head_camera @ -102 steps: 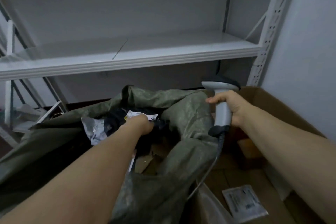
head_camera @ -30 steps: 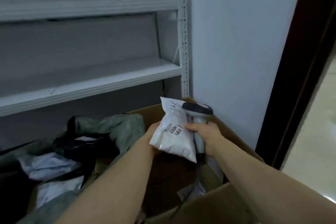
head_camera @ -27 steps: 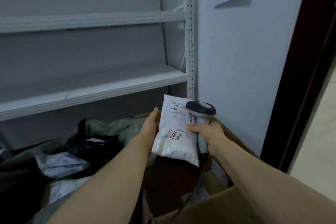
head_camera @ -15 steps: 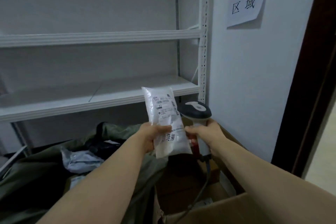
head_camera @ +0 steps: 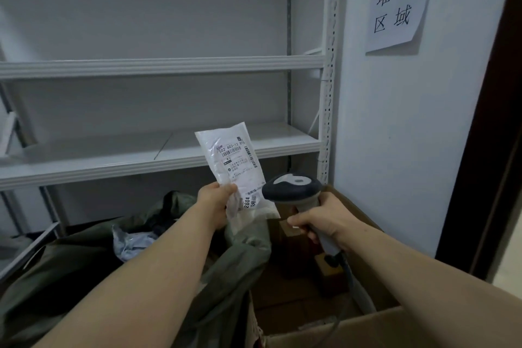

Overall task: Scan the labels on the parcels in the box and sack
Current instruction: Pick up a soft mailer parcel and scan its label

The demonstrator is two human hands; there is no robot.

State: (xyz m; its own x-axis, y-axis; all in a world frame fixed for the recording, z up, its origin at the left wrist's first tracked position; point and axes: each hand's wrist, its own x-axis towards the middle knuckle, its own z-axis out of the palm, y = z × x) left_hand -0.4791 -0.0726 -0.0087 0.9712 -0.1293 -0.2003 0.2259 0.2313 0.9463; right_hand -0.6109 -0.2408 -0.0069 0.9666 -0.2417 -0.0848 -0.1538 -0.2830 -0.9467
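White metal shelving point(head_camera: 158, 65) fills the view from 9 to 12 o'clock. An olive sack point(head_camera: 70, 277) slumps at 8 o'clock with a crumpled grey parcel point(head_camera: 132, 240) inside, beside an open cardboard box point(head_camera: 367, 328) at 5 o'clock. A paper sign point(head_camera: 395, 0) hangs on the wall at 1 o'clock, more of it visible than half a second ago. At centre, the left hand point(head_camera: 216, 202) pinches the lower left edge of a white parcel point(head_camera: 234, 167), now raised upright with its label facing the camera. The right hand point(head_camera: 322, 220) grips the handle of a scanner point(head_camera: 292, 188), whose head has dropped to the parcel's lower right corner. The hands are apart.
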